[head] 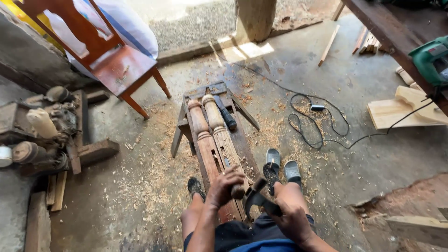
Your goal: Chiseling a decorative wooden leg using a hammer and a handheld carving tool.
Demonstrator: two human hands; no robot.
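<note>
Two turned wooden posts (212,133) lie side by side along a narrow wooden bench (242,140) that I straddle. My left hand (224,185) is closed around a chisel handle (238,190) set against the near end of the carved right post. My right hand (291,217) grips a dark wooden mallet (257,198), its head close to the chisel's end. A dark tool (226,114) rests on the bench beside the posts. My feet wear black sandals on either side of the bench.
A red wooden chair (116,65) stands upper left. Old machinery (42,130) sits at left. A black cable (317,126) loops over the shaving-covered floor. A green power tool (429,58) and pale wood pieces (401,109) are at right. Grey slippers (282,163) lie nearby.
</note>
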